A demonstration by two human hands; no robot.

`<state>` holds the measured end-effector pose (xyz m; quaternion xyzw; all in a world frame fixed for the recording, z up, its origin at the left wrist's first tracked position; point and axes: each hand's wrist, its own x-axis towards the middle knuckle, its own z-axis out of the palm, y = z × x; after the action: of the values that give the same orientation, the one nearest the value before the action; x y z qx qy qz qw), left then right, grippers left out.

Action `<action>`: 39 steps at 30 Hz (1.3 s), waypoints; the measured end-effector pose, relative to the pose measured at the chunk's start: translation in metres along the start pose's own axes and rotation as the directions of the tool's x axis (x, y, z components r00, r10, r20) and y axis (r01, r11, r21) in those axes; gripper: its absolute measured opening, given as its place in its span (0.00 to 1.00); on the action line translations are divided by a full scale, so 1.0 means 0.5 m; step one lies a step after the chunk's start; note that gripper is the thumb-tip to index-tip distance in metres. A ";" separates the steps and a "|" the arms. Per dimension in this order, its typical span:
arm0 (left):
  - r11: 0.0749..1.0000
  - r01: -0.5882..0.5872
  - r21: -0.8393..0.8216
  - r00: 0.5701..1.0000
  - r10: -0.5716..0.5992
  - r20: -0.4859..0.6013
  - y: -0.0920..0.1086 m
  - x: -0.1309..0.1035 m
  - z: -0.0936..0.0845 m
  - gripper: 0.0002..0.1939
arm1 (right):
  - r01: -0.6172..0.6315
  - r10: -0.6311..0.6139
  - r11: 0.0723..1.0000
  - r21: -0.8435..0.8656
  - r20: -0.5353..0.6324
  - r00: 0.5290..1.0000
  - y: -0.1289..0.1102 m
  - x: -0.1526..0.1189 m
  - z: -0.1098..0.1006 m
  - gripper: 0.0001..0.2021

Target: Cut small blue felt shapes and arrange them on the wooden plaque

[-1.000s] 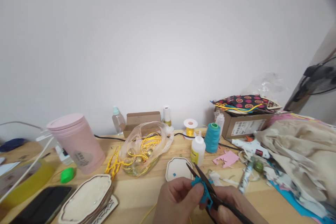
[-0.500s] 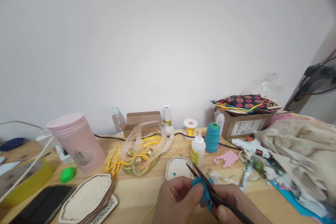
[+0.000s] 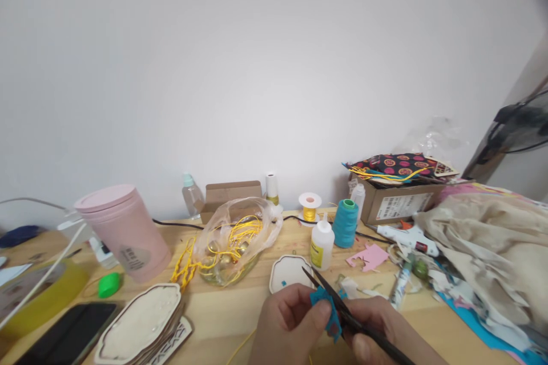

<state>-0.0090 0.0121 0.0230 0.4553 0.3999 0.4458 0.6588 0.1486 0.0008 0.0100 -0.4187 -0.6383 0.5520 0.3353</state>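
Observation:
A small blue cut-out piece, felt or paper, is pinched between the thumb and fingers of my left hand. My right hand is closed around dark scissors. Their slightly parted blades point up and left, right beside the blue piece. Just beyond the blade tips lies a pale scalloped plaque with a tiny blue scrap on it. A white glue bottle with a yellow label stands behind the scissors. Part of the blue piece is hidden by my fingers.
At left are a pink tumbler, a phone and stacked plaques. A plastic bag of yellow cord, a teal thread cone and a cardboard box stand behind. Right lie a glue gun and crumpled cloth.
The blue piece has turned a little in my left fingers and its outline looks different. Both hands and the scissors stay in nearly the same place.

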 end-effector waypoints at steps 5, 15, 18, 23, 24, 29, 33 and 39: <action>0.992 -0.021 -0.126 0.999 0.017 -0.034 -0.023 0.008 -0.002 0.10 | 0.031 -0.031 0.999 0.010 0.009 0.999 0.031 0.010 0.000 0.29; 0.997 -0.007 -0.076 0.999 0.003 -0.050 -0.001 0.002 0.004 0.07 | 0.141 -0.147 0.986 0.089 0.065 0.987 0.041 0.021 0.002 0.22; 0.995 -0.019 -0.095 0.998 0.013 -0.063 -0.001 0.003 0.003 0.06 | 0.131 -0.138 0.984 0.119 0.057 0.989 0.027 0.020 0.002 0.20; 0.997 -0.013 -0.074 0.995 0.006 -0.098 -0.005 0.004 0.003 0.07 | 0.166 -0.171 0.983 0.078 0.062 0.983 0.035 0.021 0.000 0.23; 0.998 -0.014 -0.064 0.994 0.007 -0.108 -0.005 0.004 0.003 0.07 | 0.172 -0.175 0.983 0.062 0.060 0.983 0.040 0.022 -0.001 0.23; 1.000 -0.004 -0.007 0.990 0.003 -0.141 -0.003 0.003 0.000 0.07 | 0.175 -0.178 0.984 0.042 0.077 0.981 0.038 0.023 -0.001 0.23; 1.000 0.005 0.012 0.991 -0.004 -0.137 -0.005 0.005 -0.002 0.05 | 0.142 -0.146 0.989 0.050 0.077 0.986 0.011 0.016 -0.005 0.23; 0.999 0.003 0.037 0.991 0.002 -0.132 0.000 0.003 -0.002 0.04 | 0.163 -0.162 0.986 -0.018 0.064 0.985 0.015 0.014 -0.010 0.21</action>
<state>-0.0096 0.0139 0.0224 0.4368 0.4509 0.4671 0.6226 0.1513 0.0093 0.0031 -0.3517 -0.6868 0.5282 0.3545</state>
